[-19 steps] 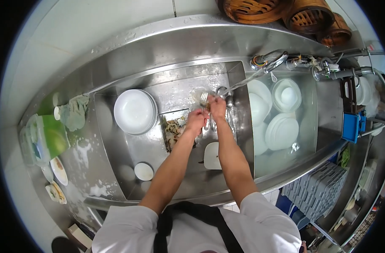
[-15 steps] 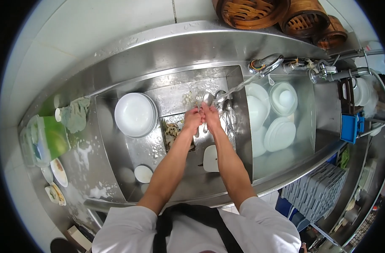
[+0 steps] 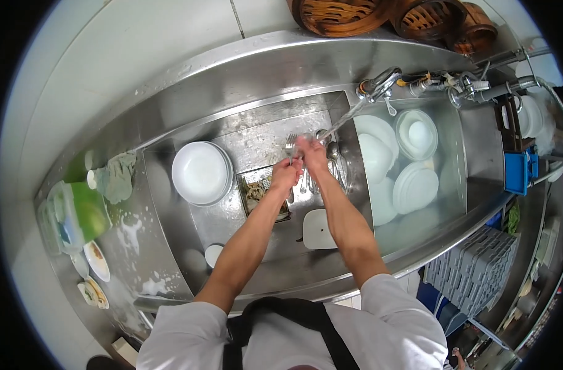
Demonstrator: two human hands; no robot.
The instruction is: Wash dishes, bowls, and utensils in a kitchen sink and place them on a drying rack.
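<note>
Over the left basin of a steel sink (image 3: 244, 265), my two hands are close together. My left hand (image 3: 285, 174) is closed around the handles of cutlery, with a fork's (image 3: 290, 143) tines pointing away from me. Beside it, my right hand (image 3: 312, 153) wraps the upper end of a spoon; its fingers are blurred and mostly cover the spoon. Water (image 3: 348, 117) runs from the tap (image 3: 380, 85) just right of that hand. Several loose spoons and other cutlery (image 3: 335, 161) lie on the basin floor beneath and right of my hands.
Stacked white bowls (image 3: 200, 172) stand left, beside a drain basket (image 3: 281, 213) with food scraps. A white dish (image 3: 318, 230) lies nearer me. White plates (image 3: 415, 188) soak in the right basin. Bamboo steamers (image 3: 343, 15) line the back; a cloth (image 3: 118, 177) lies left.
My right hand has slid forward over the spoon's bowl, which showed before. My left hand stays closed on the handles. The whole view has shifted slightly.
</note>
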